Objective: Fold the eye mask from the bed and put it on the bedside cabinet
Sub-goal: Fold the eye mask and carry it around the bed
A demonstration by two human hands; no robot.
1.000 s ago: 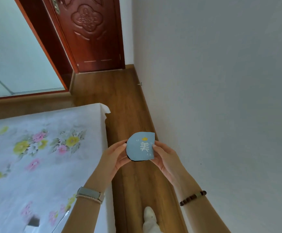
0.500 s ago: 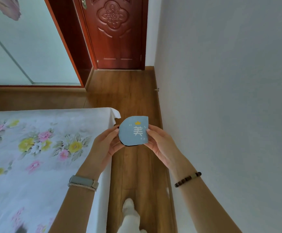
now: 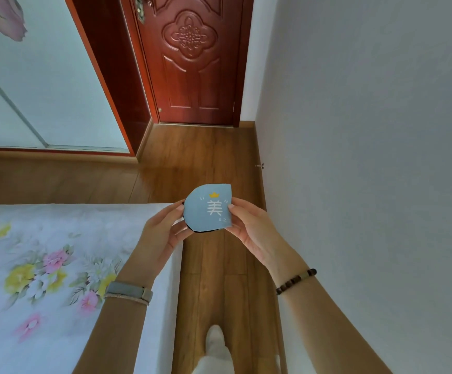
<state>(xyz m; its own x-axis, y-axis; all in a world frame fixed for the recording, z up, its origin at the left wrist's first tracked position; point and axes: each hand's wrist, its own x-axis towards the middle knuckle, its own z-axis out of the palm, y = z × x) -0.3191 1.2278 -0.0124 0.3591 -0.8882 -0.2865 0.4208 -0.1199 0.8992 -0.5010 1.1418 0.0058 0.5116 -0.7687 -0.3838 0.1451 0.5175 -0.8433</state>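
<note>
Held the eye mask point(image 3: 208, 209) folded in half, up in the air between both hands, over the strip of wooden floor point(image 3: 192, 157) just past the bed's point(image 3: 57, 238) right edge. Pinched its rounded left side with the left hand point(image 3: 162, 233), fingers curled narrow around the edge; gripped the straight fold side with the right hand point(image 3: 249, 225), thumb pressed on the blue face. Showed a dark underside peeking out along the bottom rim. Lay equally near to either hand, its longer axis running roughly up and down in the view, fold edge toward the wall point(image 3: 354, 157). Could not find the bedside cabinet anywhere in view; likely called for turning away from the door point(image 3: 192, 63) before setting the mask down. Seemed done with folding, placing not yet begun.
</note>
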